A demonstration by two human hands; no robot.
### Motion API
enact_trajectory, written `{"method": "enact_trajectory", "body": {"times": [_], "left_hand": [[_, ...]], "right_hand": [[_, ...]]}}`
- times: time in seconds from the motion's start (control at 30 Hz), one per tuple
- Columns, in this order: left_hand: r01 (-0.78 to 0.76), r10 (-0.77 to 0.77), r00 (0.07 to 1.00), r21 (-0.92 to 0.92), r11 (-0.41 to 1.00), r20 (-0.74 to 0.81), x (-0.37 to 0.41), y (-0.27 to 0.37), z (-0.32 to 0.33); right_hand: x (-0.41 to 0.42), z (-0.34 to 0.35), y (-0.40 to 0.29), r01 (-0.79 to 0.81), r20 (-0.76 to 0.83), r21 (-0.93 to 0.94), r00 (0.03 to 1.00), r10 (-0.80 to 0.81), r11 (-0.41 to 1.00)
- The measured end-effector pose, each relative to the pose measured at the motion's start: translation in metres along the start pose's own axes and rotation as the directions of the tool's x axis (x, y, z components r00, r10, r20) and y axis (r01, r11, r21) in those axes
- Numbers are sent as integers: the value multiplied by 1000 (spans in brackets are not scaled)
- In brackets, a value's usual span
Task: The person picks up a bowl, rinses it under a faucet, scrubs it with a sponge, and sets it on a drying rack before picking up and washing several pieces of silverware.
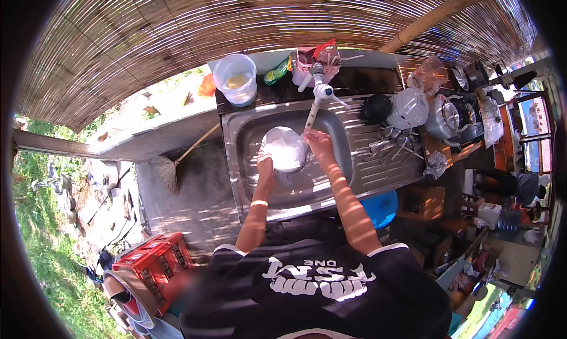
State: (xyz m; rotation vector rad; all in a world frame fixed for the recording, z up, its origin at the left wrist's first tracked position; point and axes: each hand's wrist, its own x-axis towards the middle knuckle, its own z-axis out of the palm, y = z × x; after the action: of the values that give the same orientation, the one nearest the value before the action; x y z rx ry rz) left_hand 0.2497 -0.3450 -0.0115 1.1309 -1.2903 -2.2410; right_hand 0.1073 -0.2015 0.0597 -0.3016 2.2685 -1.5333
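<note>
A round white bowl (285,147) is held over the basin of a stainless steel sink (292,197), lit by bright sun. My left hand (266,166) grips its left rim. At the bowl's upper right, my right hand (320,145) has its fingers at the lower end of the spout of a white plastic tap (312,114). Whether those fingers touch the spout or hold anything is not clear. Glare on the bowl hides what is inside it.
On the back ledge stand a clear plastic bucket (234,80), a green packet (279,71) and a pink basket (316,71). Metal cutlery (394,142), stacked white bowls (409,108) and a kettle (440,117) crowd the right. A blue basin (381,208) sits below. Another person (516,186) is far right.
</note>
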Motion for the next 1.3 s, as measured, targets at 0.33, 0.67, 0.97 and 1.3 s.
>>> {"method": "enact_trajectory", "body": {"times": [0.33, 0.67, 0.97, 1.3], "left_hand": [[-582, 547, 779, 680, 446, 307, -35, 65, -6], [-657, 540, 716, 690, 305, 443, -62, 115, -10], [-815, 454, 569, 545, 196, 686, -98, 77, 17], [-802, 286, 590, 510, 310, 755, -100, 30, 101]], "right_hand": [[0, -86, -164, 94, -113, -880, 911, -397, 465], [-6, -29, -133, 96, -324, 82, 944, -65, 992], [-112, -10, -30, -644, 560, 743, 746, 361, 180], [-81, -100, 6, -490, 333, 829, 819, 467, 269]]}}
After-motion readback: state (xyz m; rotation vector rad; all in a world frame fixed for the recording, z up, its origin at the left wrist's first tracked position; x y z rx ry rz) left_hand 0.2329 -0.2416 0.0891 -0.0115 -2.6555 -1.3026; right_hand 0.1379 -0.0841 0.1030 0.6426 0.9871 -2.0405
